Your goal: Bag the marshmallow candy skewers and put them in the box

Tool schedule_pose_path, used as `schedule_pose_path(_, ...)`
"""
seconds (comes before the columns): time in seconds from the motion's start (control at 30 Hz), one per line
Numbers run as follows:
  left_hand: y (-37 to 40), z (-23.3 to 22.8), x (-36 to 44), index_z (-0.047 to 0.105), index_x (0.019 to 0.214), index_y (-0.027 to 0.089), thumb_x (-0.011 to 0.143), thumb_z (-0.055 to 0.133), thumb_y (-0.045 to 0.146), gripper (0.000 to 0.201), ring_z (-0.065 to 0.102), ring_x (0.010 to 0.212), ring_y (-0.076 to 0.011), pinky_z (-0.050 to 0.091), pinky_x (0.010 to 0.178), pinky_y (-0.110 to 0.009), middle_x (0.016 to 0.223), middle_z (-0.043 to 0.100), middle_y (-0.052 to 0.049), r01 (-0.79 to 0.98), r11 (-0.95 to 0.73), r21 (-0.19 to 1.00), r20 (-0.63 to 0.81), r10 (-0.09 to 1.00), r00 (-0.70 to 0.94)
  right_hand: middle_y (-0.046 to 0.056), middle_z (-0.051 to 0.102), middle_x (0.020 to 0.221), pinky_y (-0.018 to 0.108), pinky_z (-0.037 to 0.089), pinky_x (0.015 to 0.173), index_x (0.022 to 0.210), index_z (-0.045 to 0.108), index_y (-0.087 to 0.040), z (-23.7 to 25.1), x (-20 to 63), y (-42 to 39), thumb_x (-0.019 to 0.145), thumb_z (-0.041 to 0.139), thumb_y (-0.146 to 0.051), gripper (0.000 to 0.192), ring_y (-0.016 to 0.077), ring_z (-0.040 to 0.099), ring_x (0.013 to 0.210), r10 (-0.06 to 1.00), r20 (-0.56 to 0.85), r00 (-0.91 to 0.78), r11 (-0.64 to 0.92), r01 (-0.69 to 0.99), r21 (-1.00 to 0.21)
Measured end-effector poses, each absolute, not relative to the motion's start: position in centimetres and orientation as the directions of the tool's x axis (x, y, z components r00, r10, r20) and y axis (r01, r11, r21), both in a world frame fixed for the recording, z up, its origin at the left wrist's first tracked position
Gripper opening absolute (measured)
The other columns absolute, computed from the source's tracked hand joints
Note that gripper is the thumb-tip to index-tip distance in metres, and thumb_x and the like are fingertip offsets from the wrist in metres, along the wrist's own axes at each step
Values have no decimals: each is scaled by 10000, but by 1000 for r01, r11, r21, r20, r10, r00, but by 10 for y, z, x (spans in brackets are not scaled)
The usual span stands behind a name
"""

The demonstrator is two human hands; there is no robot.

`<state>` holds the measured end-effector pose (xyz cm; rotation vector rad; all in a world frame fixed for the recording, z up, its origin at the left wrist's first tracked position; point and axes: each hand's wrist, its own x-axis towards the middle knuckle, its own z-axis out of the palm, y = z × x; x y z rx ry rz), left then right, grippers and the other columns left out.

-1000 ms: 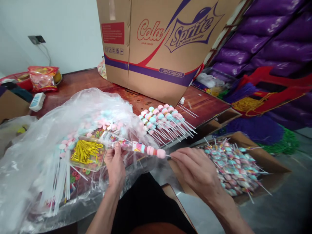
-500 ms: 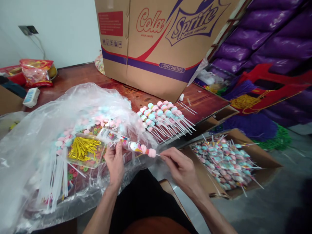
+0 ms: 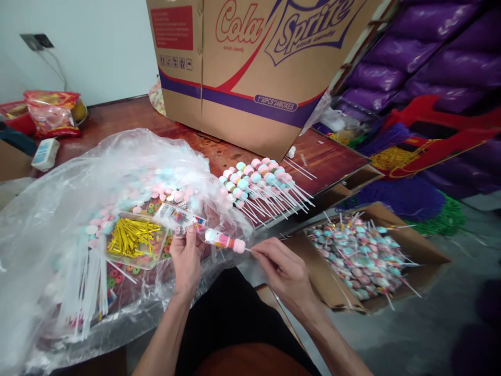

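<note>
While the cardboard carton [image 3: 250, 68] stands at twelve o'clock as backdrop, we list downward by size. Clear plastic sheet [image 3: 58, 209], nine o'clock, spread over the wooden table [image 3: 332, 162] so loose sweets stay off the wood. Open box [image 3: 422, 245] at four o'clock, low beside the table, heaped with wrapped skewers within easy drop. Row of bare marshmallow skewers [image 3: 262, 188], one o'clock, sticks pointing toward us for quick picking. Tray of gold twist ties [image 3: 135, 237], ten o'clock, just beside our left hand [image 3: 187, 258]. That hand pinches a printed sleeve [image 3: 178, 216] around the marshmallow skewer [image 3: 225, 241], at centre; our right hand [image 3: 285, 271] grips its stick end, steadying it level.
</note>
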<state>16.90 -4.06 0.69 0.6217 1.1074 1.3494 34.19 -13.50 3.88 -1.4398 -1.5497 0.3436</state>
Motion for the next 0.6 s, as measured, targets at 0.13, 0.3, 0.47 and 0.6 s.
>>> schedule_pose_path(0.13, -46, 6, 175, 646, 910, 184, 751, 773, 516, 390, 655, 657, -127, 542, 663, -262, 787, 684, 0, -435, 196, 879, -260, 961, -91, 33, 630, 794, 262, 478, 656, 884, 670, -213, 39, 335, -133, 977, 527, -180, 174, 151, 608, 708, 894, 406, 188, 209, 628, -750)
schedule_pose_path(0.3, -49, 16, 182, 595, 943, 204, 778, 753, 521, 391, 711, 755, -159, 530, 639, -239, 918, 722, -47, -525, 180, 832, -254, 965, -72, 44, 648, 824, 259, 493, 691, 893, 659, -220, 35, 321, -130, 989, 499, -167, 194, 151, 622, 738, 884, 420, 203, 202, 644, -737)
schedule_pose_path(0.47, -53, 24, 184, 604, 927, 189, 743, 803, 462, 384, 741, 865, -224, 560, 710, -296, 989, 738, -88, -549, 244, 799, -275, 961, 26, 42, 647, 809, 256, 498, 698, 872, 664, -206, 30, 304, -127, 980, 499, -147, 206, 151, 622, 733, 877, 429, 216, 216, 619, -755)
schedule_pose_path(0.6, -62, 21, 189, 611, 940, 189, 768, 789, 444, 355, 739, 872, -214, 562, 740, -304, 962, 735, -70, -563, 290, 774, -289, 953, 93, 41, 637, 786, 262, 488, 679, 853, 664, -200, 25, 287, -117, 979, 475, -146, 233, 152, 603, 702, 843, 454, 287, 210, 601, -771)
